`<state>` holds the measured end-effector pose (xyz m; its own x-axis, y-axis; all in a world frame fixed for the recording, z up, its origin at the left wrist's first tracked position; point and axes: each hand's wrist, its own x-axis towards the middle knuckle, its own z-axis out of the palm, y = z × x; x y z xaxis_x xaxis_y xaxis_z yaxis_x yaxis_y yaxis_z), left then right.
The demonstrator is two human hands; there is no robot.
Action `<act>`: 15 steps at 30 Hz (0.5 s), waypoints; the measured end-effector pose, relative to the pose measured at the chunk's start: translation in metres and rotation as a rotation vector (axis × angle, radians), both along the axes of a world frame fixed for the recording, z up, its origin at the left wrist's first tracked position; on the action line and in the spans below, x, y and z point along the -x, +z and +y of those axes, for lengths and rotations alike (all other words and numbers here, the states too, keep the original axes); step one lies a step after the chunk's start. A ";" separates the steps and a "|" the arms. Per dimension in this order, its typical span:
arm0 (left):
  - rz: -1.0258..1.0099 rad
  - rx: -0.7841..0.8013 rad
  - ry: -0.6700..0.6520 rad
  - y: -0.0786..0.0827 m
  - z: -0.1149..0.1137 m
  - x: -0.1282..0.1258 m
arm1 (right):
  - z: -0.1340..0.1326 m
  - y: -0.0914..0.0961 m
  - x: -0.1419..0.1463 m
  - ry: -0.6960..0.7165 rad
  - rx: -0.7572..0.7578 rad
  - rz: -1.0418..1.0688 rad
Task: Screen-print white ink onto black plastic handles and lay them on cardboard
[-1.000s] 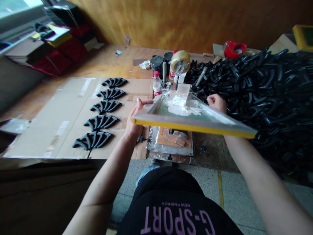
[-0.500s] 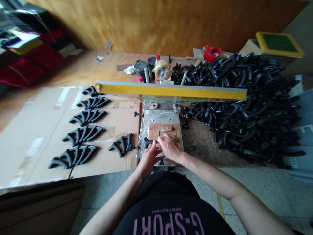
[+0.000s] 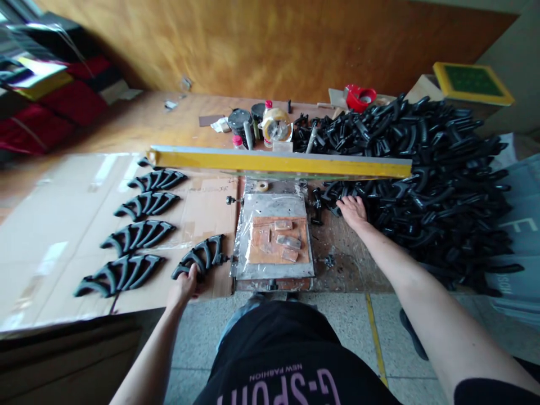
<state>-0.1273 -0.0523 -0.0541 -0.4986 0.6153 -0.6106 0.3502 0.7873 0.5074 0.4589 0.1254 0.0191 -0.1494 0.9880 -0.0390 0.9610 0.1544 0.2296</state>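
My left hand (image 3: 184, 287) is closed on a black curved handle (image 3: 179, 274) at the near left end of a short row of matching parts (image 3: 207, 251), which rests on the cardboard sheet (image 3: 211, 198). On the right, my right hand (image 3: 353, 211) reaches palm down to the near left edge of a big heap of black handles (image 3: 415, 185). Its fingers are apart and lie against the outer pieces, with no piece seen inside the grip. Between the hands, a metal plate fixture (image 3: 272, 205) carries a wooden board with several small blocks (image 3: 288, 242).
A yellow-edged frame (image 3: 278, 162) is raised across the bench behind the fixture. Several finished-looking rows of handles (image 3: 137, 236) lie on the cardboard at left. Bottles, lidded pots (image 3: 239, 121) and tape rolls (image 3: 277, 125) stand behind. A grey crate (image 3: 518, 236) is at right.
Both hands have left the fixture, where they held a black handle. My left hand moved left with it to the short row; my right hand moved right to the heap.
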 end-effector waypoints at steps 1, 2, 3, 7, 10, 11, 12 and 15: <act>0.030 0.108 -0.064 0.003 0.006 0.001 | -0.008 0.000 0.005 -0.034 -0.024 0.046; 0.058 0.213 -0.125 0.010 0.012 0.002 | -0.018 0.001 0.012 -0.062 -0.056 0.118; 0.074 0.282 -0.184 0.020 0.019 0.001 | -0.028 0.002 0.023 -0.068 -0.089 0.212; 0.002 0.066 -0.326 0.090 0.060 -0.029 | -0.068 0.002 0.090 0.231 -0.076 0.606; -0.206 -0.511 -0.313 0.161 0.101 -0.081 | -0.086 0.000 0.147 0.427 -0.016 0.671; -0.317 -0.692 -0.298 0.185 0.114 -0.100 | -0.088 0.000 0.162 0.437 -0.020 0.654; -0.430 -0.839 -0.269 0.206 0.125 -0.118 | -0.088 0.000 0.174 0.430 -0.028 0.629; -0.599 -0.990 -0.197 0.250 0.143 -0.155 | -0.086 0.002 0.194 0.418 -0.030 0.541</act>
